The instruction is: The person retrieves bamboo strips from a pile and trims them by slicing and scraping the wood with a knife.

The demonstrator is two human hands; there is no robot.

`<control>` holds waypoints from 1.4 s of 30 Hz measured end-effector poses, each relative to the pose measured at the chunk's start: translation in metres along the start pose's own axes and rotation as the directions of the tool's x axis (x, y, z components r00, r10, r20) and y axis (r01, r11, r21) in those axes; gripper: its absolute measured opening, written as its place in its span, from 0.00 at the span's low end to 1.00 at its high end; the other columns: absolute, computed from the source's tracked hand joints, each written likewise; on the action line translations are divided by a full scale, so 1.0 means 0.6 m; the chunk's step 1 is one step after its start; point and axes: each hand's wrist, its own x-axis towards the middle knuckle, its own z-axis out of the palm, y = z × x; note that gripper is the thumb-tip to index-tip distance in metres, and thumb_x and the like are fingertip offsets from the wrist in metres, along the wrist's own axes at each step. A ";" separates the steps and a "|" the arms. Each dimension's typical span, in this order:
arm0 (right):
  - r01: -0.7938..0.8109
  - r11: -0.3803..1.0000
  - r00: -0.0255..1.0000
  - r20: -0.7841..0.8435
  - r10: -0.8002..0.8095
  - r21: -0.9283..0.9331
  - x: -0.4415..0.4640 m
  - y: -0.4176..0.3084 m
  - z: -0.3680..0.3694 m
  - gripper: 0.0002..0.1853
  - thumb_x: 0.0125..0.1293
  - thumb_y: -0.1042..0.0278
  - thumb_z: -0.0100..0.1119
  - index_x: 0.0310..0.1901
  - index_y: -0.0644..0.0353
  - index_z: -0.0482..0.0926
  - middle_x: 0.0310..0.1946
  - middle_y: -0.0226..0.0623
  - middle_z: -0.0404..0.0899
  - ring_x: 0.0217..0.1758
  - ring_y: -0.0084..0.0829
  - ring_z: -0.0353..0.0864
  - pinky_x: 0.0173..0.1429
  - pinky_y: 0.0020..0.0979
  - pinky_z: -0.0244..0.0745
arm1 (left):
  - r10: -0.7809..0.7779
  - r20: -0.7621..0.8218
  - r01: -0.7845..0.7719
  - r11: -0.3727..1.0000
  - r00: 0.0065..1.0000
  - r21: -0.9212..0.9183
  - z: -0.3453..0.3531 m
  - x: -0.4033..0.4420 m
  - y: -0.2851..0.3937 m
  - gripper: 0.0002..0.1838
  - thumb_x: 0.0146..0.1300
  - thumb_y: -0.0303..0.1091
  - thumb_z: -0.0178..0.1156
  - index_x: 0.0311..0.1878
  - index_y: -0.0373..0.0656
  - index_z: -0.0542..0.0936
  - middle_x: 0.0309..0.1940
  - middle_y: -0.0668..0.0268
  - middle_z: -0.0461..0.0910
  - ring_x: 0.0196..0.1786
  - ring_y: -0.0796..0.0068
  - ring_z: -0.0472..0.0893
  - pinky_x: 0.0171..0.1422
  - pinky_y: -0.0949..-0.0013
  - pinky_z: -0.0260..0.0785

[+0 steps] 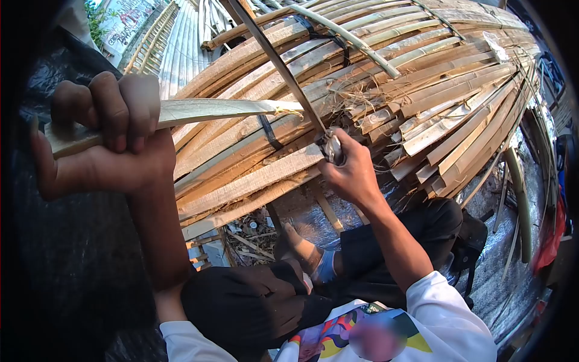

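Note:
My left hand is raised at the left, its fingers wrapped round a pale split bamboo strip. The strip points right, and its frayed tip meets the blade in this view; whether they touch I cannot tell. My right hand is closed round the handle of a long-bladed knife, most of the handle hidden in the fist. The blade slants up and left, out of the top of the view. Behind both hands lies a big stack of bamboo slats.
Dark straps cross the stack, and a thin bamboo pole lies over it. Cut slat ends jut out near my right hand. My bare foot is below the stack, beside shavings. A silvery sheet covers ground at the right.

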 end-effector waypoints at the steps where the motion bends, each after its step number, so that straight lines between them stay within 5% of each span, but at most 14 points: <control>1: 0.025 1.000 1.000 -0.004 -0.025 -0.004 0.004 -0.040 -0.017 0.09 0.54 0.74 0.58 0.36 0.64 0.72 0.19 0.45 0.73 0.19 0.37 0.70 0.31 0.32 0.71 | 0.001 0.007 -0.001 1.000 1.000 0.000 0.010 0.000 -0.004 0.23 0.61 0.61 0.50 0.22 0.54 0.65 0.10 0.76 0.57 0.12 0.84 0.55 0.24 0.76 0.51; 6: 0.336 0.901 0.942 -0.120 -0.315 0.275 -0.003 -0.115 -0.024 0.07 0.55 0.77 0.59 0.35 0.64 0.72 0.16 0.31 0.69 0.23 0.16 0.67 0.29 0.24 0.67 | -0.002 0.065 0.002 1.000 0.998 -0.007 0.024 0.001 -0.005 0.24 0.63 0.62 0.50 0.25 0.52 0.66 0.10 0.75 0.58 0.12 0.84 0.54 0.25 0.75 0.51; 9: 0.090 0.977 0.995 0.018 -0.095 0.192 -0.018 -0.019 0.024 0.08 0.55 0.76 0.59 0.36 0.63 0.73 0.16 0.37 0.71 0.21 0.23 0.70 0.30 0.28 0.69 | 0.010 0.043 -0.010 1.000 0.999 -0.001 0.027 0.001 -0.008 0.24 0.64 0.61 0.49 0.24 0.51 0.65 0.10 0.74 0.58 0.12 0.84 0.54 0.25 0.74 0.51; 13: 0.030 0.998 0.999 -0.017 -0.031 -0.048 0.009 0.035 0.011 0.08 0.54 0.73 0.58 0.35 0.64 0.73 0.19 0.49 0.73 0.20 0.40 0.72 0.34 0.35 0.72 | 0.147 0.105 -0.139 0.987 0.984 -0.074 -0.001 -0.007 -0.029 0.27 0.68 0.63 0.39 0.29 0.49 0.70 0.09 0.71 0.58 0.11 0.80 0.54 0.19 0.74 0.49; 18: 0.149 0.973 0.987 -0.088 -0.135 0.174 0.017 -0.097 -0.033 0.06 0.54 0.78 0.57 0.35 0.64 0.74 0.18 0.33 0.69 0.23 0.15 0.66 0.29 0.25 0.65 | 0.007 0.081 -0.002 0.998 0.997 -0.065 0.028 -0.010 -0.018 0.25 0.66 0.61 0.43 0.24 0.50 0.62 0.10 0.72 0.57 0.13 0.81 0.55 0.25 0.72 0.50; 21: 0.179 0.958 0.983 -0.076 -0.166 0.223 -0.011 -0.086 -0.015 0.06 0.54 0.79 0.57 0.34 0.63 0.73 0.19 0.32 0.67 0.25 0.15 0.65 0.30 0.24 0.65 | 0.011 0.131 0.000 0.997 0.991 -0.079 0.022 -0.003 -0.020 0.24 0.66 0.60 0.43 0.24 0.50 0.61 0.10 0.72 0.57 0.12 0.81 0.55 0.25 0.72 0.50; 25: -0.090 0.965 0.996 0.002 0.094 -0.248 -0.016 0.059 0.020 0.10 0.54 0.72 0.58 0.37 0.62 0.72 0.23 0.55 0.76 0.29 0.55 0.79 0.37 0.43 0.73 | 0.058 0.042 -0.052 0.991 0.997 -0.125 0.014 -0.001 -0.027 0.24 0.67 0.60 0.42 0.24 0.50 0.62 0.10 0.72 0.56 0.11 0.81 0.53 0.24 0.73 0.50; 28: -0.065 0.973 0.998 -0.015 0.063 -0.224 0.006 0.015 -0.013 0.11 0.53 0.70 0.59 0.38 0.61 0.73 0.26 0.58 0.78 0.36 0.63 0.77 0.39 0.49 0.72 | 0.054 0.029 -0.051 0.995 0.998 -0.090 0.005 0.007 -0.023 0.24 0.67 0.59 0.42 0.24 0.50 0.62 0.09 0.73 0.56 0.11 0.81 0.53 0.24 0.74 0.50; 31: 0.034 0.990 0.999 -0.021 -0.037 -0.138 0.011 -0.083 -0.032 0.09 0.54 0.73 0.58 0.36 0.63 0.71 0.22 0.50 0.78 0.27 0.49 0.80 0.34 0.37 0.73 | 0.045 0.086 -0.036 0.994 0.995 -0.108 0.009 0.007 -0.025 0.24 0.67 0.59 0.42 0.25 0.49 0.63 0.09 0.73 0.57 0.11 0.82 0.54 0.23 0.73 0.51; 32: 0.086 0.995 0.996 -0.030 -0.088 -0.043 0.008 -0.105 -0.030 0.08 0.54 0.76 0.58 0.36 0.64 0.72 0.19 0.44 0.75 0.22 0.30 0.76 0.31 0.29 0.71 | 0.050 0.107 -0.039 0.994 0.993 -0.101 0.010 0.006 -0.027 0.24 0.67 0.59 0.42 0.25 0.49 0.63 0.09 0.73 0.57 0.11 0.82 0.54 0.22 0.74 0.50; 35: 0.213 0.963 0.975 -0.099 -0.199 0.164 -0.005 -0.074 0.005 0.07 0.54 0.77 0.58 0.36 0.63 0.73 0.19 0.40 0.73 0.22 0.21 0.71 0.31 0.26 0.69 | 0.053 0.134 -0.039 0.994 0.990 -0.102 0.009 0.007 -0.028 0.24 0.68 0.59 0.42 0.27 0.48 0.65 0.09 0.73 0.57 0.11 0.83 0.54 0.19 0.74 0.49; 36: 0.209 0.972 0.975 -0.104 -0.198 0.110 -0.010 -0.042 0.019 0.08 0.54 0.78 0.58 0.37 0.63 0.74 0.19 0.37 0.70 0.23 0.21 0.67 0.31 0.25 0.68 | 0.048 0.123 -0.038 0.996 0.991 -0.083 0.014 0.008 -0.028 0.24 0.68 0.59 0.42 0.27 0.48 0.65 0.09 0.72 0.57 0.10 0.83 0.54 0.19 0.74 0.49; 39: -0.220 0.931 0.974 -0.006 0.228 -0.290 -0.009 0.062 0.032 0.12 0.55 0.72 0.55 0.42 0.65 0.77 0.29 0.52 0.82 0.33 0.50 0.84 0.43 0.43 0.76 | 0.040 0.091 -0.029 0.993 0.995 -0.118 0.019 0.003 -0.031 0.25 0.68 0.60 0.42 0.26 0.48 0.65 0.09 0.72 0.57 0.10 0.82 0.53 0.19 0.74 0.49; 42: -0.224 0.937 0.974 -0.022 0.226 -0.267 0.005 0.072 -0.007 0.15 0.53 0.75 0.55 0.44 0.67 0.76 0.28 0.46 0.80 0.31 0.34 0.79 0.41 0.33 0.74 | 0.077 0.071 -0.074 0.996 0.994 -0.051 0.007 0.000 -0.027 0.25 0.67 0.60 0.43 0.26 0.49 0.64 0.09 0.72 0.57 0.10 0.82 0.53 0.20 0.74 0.49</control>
